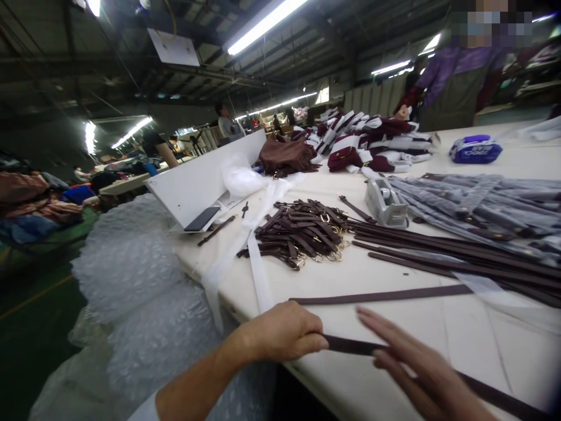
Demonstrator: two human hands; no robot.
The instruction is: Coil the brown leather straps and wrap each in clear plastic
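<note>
My left hand (pixel 291 332) is closed, pinching a dark brown leather strap (pixel 350 345) near its end, by the table's front edge. The strap runs right, passing behind my right hand (pixel 412 362), and comes out again toward the lower right. My right hand is slightly blurred, its fingers stretched out and apart beside the strap. Just beyond my hands, a second brown strap (pixel 381 295) lies flat on the table. Farther back is a pile of short brown straps with gold-coloured buckles (pixel 302 228).
Long brown straps (pixel 438 245) lie right of the pile, near a grey tape dispenser (pixel 385 202) and plastic-wrapped straps (pixel 482 204). Maroon bundles (pixel 363 146) and a brown bag (pixel 284 153) are behind. Bubble wrap (pixel 135 263) hangs left. A person (pixel 460 76) stands across the table.
</note>
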